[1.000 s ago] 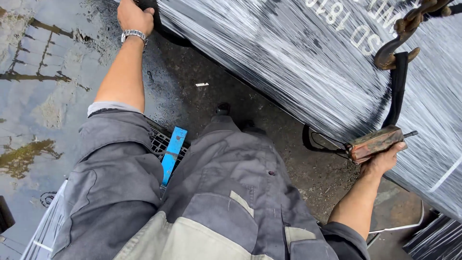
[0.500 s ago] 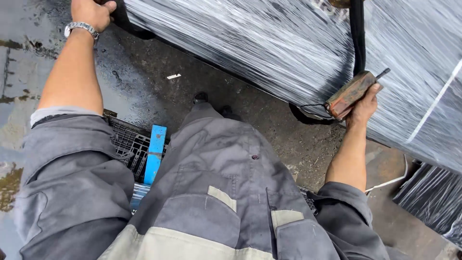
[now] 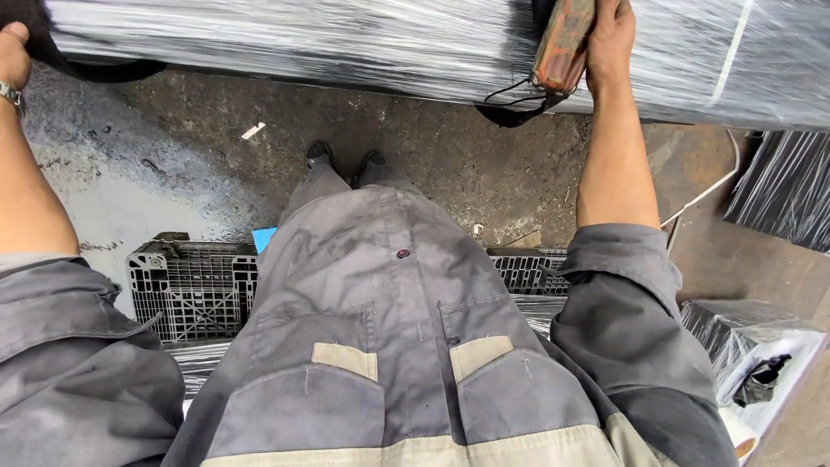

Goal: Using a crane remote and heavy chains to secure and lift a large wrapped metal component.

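Head view, right hand [image 3: 610,39] gripping rusty tool [image 3: 564,45] against wrapped bundle [image 3: 346,43], left hand [image 3: 13,54] closed on black strap [image 3: 52,52].

The dark, wet, gritty concrete floor [image 3: 450,164] spreads below both hands. Between the hands, nearer the left hand [image 3: 13,56], a small white scrap [image 3: 253,131] lies on it. Lower down, under the left arm, sits a black plastic grid pallet [image 3: 194,290]. Below the right hand [image 3: 609,39], black film-wrapped bundles [image 3: 782,186] rest on the floor.
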